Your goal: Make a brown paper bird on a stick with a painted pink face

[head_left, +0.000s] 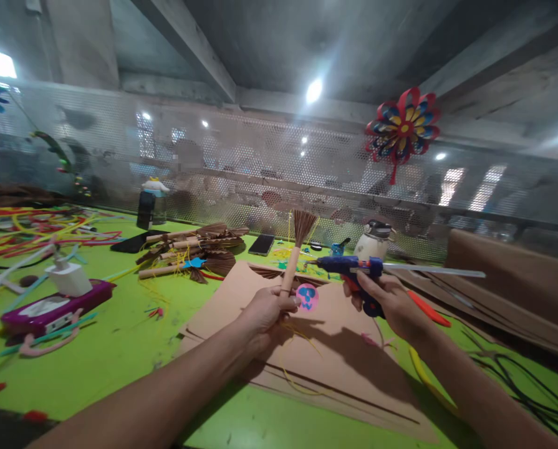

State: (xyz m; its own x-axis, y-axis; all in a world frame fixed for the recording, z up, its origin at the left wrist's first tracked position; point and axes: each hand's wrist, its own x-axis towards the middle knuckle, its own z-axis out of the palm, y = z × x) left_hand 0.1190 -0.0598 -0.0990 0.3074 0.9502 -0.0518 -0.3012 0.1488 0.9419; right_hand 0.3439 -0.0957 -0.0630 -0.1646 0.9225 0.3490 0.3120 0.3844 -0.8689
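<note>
My left hand [268, 312] is closed round the wooden handle of a small brown broom [295, 249], held upright with its bristles on top. A pink round sticker with a blue figure [307, 297] sits at the handle's lower end, by my fingers. My right hand [391, 304] grips a blue glue gun [353, 268] with an orange trigger, its nozzle pointing left toward the broom handle. A long clear glue stick [437, 270] juts out of its back to the right. Both hands hover above brown cardboard sheets [335, 368] on a green table [120, 349].
Several finished little brooms [194, 249] lie piled at the back. A purple tray with a white charger [57, 302] and coloured pipe cleaners [35, 231] are at left. Two phones [261, 244], a white bottle [373, 240], black cables [526, 380], a mesh partition [260, 162] and a hanging paper pinwheel [403, 129] surround them.
</note>
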